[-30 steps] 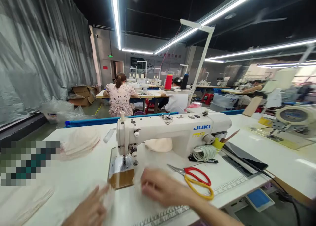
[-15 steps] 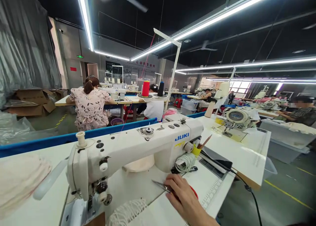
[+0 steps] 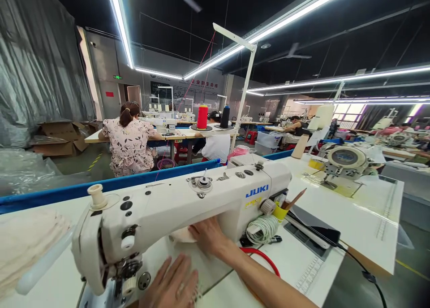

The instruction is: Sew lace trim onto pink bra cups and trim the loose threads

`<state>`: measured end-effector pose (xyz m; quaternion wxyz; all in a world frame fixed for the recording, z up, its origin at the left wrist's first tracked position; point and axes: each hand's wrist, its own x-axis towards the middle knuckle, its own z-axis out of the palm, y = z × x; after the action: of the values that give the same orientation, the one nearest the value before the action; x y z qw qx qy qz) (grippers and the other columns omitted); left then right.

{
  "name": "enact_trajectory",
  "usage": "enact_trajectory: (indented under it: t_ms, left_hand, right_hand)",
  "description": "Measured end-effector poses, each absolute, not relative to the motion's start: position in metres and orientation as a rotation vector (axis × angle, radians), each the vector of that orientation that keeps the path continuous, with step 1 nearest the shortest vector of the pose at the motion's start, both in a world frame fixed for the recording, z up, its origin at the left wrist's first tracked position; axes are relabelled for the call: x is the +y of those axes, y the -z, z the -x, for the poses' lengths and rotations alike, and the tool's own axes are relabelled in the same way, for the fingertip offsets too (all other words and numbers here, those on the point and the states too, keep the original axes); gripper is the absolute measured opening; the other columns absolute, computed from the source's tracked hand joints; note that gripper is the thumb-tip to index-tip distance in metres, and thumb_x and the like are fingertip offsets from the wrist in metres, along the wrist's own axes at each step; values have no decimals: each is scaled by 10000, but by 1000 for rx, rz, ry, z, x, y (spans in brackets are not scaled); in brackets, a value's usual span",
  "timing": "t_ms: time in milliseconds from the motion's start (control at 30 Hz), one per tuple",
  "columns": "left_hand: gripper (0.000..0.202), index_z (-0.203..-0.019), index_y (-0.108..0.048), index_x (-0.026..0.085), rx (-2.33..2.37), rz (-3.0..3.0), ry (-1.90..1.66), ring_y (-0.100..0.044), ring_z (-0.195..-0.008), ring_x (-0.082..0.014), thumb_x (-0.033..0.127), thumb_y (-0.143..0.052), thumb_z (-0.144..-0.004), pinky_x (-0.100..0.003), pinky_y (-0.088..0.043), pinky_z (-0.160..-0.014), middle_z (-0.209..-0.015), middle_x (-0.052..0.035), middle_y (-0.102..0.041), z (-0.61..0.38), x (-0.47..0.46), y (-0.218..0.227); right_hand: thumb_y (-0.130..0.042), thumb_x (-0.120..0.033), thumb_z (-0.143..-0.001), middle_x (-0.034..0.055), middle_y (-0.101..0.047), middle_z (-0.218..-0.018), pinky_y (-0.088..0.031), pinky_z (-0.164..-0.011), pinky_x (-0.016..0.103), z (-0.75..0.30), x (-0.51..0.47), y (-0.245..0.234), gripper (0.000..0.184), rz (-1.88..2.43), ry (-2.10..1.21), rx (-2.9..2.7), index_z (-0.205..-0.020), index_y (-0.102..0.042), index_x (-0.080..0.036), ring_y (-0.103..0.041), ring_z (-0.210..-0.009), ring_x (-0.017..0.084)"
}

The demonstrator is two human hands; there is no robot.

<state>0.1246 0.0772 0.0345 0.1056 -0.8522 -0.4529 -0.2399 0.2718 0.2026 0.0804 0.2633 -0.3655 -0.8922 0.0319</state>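
A white JUKI sewing machine stands on the white table in front of me. My right hand reaches under the machine's arm and rests on a cream fabric piece behind it; the fingertips are hidden. My left hand lies flat near the bottom edge, fingers stretched out on a pale lacy piece by the needle area. Red-handled scissors lie under my right forearm.
A stack of cream fabric pieces sits at the left. A coil of white cord and a yellow cup with a pencil stand right of the machine. Another machine is at the right. People sit sewing at tables behind.
My right hand left the scissors and reached under the machine arm to the cream piece. My left hand has come back into view on the lacy piece. The view shifted slightly.
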Motion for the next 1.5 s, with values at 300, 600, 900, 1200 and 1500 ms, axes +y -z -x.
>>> enact_trajectory:
  t_ms: [300, 600, 900, 1200, 1500]
  left_hand:
    - [338, -1049, -641, 156, -1864, 2545, 909, -596, -1052, -322, 85, -470, -767, -464, -409, -934, -1104, -158, -671, -149, 135, -57]
    - [606, -1163, -566, 149, -2122, 2848, 1599, -676, -831, -215, 429, -72, -952, -321, -510, -738, -896, -106, -713, -166, 74, -123]
    - [263, -911, -649, 188, -2577, 2462, 1755, -579, -766, -201, 329, -649, -688, -238, -435, -679, -828, -12, -665, -158, -36, -144]
    - [334, -630, -549, 172, -2652, 2083, 2252, -448, -570, -115, 470, -586, -777, -185, -359, -553, -576, 38, -501, -125, -109, -139]
    - [565, -901, -552, 202, -2753, 1910, 2906, -589, -786, -210, 584, -769, -545, -298, -435, -752, -813, -36, -653, -125, -180, -94]
  right_hand:
    - [-347, -136, -891, 63, -616, -780, -445, -700, 278, -314, 146, -110, 204, 751, -163, -2274, -849, -540, -185, -567, -765, 181]
    - [-522, -253, -869, -81, -346, -484, -256, -497, 198, -347, 91, -173, 232, 919, -702, -2274, -651, -551, -177, -302, -449, 67]
    - [-567, -347, -870, -46, -471, -553, -234, -534, 210, -301, 38, -169, 231, 798, -521, -2579, -712, -571, -180, -395, -529, 98]
    - [-712, -478, -708, -75, -440, -542, -281, -519, 198, -283, 5, -173, 328, 393, -951, -2775, -817, -596, -191, -426, -524, 94]
    - [-497, -416, -879, -59, -508, -539, -331, -475, 181, -276, -49, -113, 238, 398, -1933, -2138, -820, -453, -189, -406, -444, 72]
